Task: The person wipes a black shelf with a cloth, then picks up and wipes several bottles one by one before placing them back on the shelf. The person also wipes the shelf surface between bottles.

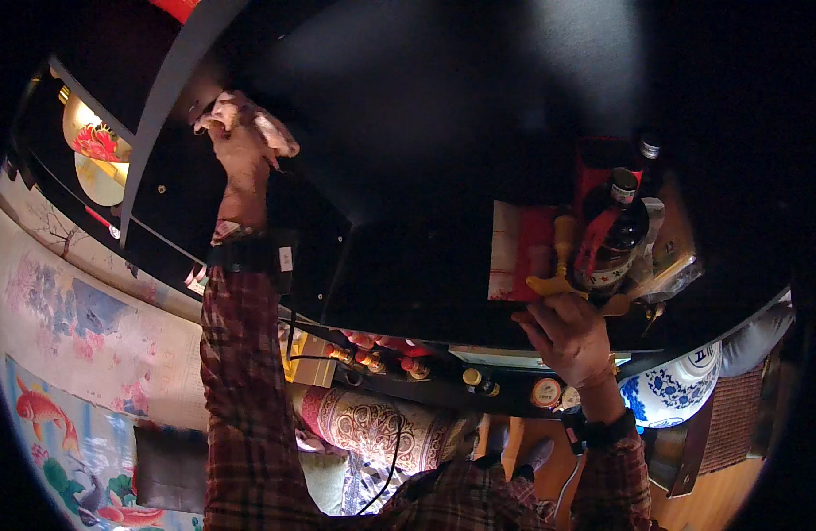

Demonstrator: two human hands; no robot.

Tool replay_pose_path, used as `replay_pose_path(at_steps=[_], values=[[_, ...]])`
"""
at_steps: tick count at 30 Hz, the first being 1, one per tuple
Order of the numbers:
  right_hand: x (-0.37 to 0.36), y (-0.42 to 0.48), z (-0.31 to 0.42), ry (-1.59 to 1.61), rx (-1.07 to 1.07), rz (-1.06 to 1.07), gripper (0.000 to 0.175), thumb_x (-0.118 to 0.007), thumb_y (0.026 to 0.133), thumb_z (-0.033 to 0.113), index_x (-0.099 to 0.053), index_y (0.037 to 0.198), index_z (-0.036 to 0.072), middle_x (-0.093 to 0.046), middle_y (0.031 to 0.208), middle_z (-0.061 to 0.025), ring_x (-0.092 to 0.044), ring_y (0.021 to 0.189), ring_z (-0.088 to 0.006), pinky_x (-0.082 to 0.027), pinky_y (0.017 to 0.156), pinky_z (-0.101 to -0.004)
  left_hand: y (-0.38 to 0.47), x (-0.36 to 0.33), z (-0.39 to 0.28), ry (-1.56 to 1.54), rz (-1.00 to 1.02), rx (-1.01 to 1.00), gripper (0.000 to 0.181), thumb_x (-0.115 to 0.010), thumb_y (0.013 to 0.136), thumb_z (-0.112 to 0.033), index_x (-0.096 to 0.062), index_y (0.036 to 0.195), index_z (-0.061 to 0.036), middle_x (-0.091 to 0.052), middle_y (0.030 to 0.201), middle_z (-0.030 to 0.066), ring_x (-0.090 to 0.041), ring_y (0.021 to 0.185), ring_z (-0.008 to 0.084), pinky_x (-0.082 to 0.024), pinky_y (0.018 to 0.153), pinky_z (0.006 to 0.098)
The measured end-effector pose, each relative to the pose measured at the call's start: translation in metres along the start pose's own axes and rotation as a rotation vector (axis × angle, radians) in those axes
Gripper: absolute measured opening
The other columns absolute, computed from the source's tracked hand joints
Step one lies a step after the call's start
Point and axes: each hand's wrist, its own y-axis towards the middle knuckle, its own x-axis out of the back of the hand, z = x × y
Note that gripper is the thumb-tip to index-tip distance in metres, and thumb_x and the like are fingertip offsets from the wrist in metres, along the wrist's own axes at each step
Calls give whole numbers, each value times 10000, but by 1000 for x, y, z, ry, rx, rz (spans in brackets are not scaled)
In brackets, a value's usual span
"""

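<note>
My left hand [243,152] is raised at the upper left, gripping a crumpled pale cloth [275,131] against the dark cabinet wall. On the right, my right hand [572,340] is at the front edge of a black shelf [414,279]. Its fingers reach the lower end of a yellow object with a turned stem [562,249]; whether they grip it is hidden. Just behind stands a dark glass bottle [623,226] with a label and a red patch. A red and white box or packet [522,249] lies left of the yellow object.
Below the shelf are small bottles with yellow tops [371,360], a dark jar with a yellow lid [477,381] and a round-lidded container [546,393]. A blue-and-white porcelain bowl [677,391] is at the right. A grey upright panel edge [159,99] borders my left hand.
</note>
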Motion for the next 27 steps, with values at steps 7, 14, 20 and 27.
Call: replay_pose_path(at_steps=[7,14,20,27], values=[[1,1,1,-31,9,-33,187,-772,735,154,-649,851,74,-556,851,-37,-603,761,-235,-514,627,-353,19,36,20,481,-252,8,261,-530,914,-250,-600,1080,-62,-631,983,107,-624,879,245,-528,728,389],[-1,-2,0,-34,12,-28,171,-762,743,158,-655,852,81,-555,847,-42,-608,770,-244,-519,645,-355,10,46,-5,1533,-153,-94,305,-505,944,-260,-635,1140,-66,-642,1109,104,-610,988,185,-484,873,304],[1,-4,-4,-37,17,-19,156,-746,740,171,-657,840,92,-560,851,-46,-607,790,-249,-522,659,-355,5,52,16,1271,-241,-248,258,-575,872,-225,-607,1059,-50,-633,1052,125,-604,998,252,-494,878,376],[-1,-9,-6,-5,39,-106,163,-762,737,202,-673,834,105,-605,845,-34,-631,787,-244,-533,680,-363,39,4,40,945,-56,64,258,-550,862,-270,-642,986,-63,-651,1020,105,-612,986,279,-455,935,420]])
